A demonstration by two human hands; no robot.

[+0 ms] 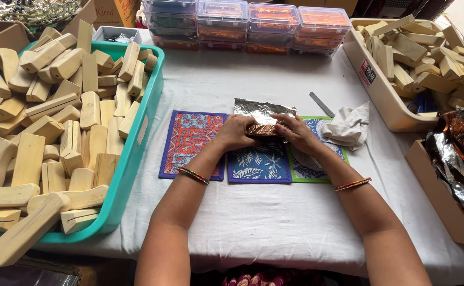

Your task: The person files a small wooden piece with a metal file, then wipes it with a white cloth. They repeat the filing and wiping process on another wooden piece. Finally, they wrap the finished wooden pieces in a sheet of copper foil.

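Note:
My left hand and my right hand meet at the middle of the table, both gripping a small block wrapped in copper-coloured foil. A loose sheet of silver foil lies just behind the block. Under the hands sit three patterned cloth mats: an orange and blue one on the left, a blue leaf-print one in the middle, and a green-edged one on the right. Bangles ring both wrists.
A teal tray heaped with wooden blocks fills the left. A beige bin of similar blocks stands at the right. Clear lidded boxes line the back. A crumpled white cloth, a metal file and a foil box lie right.

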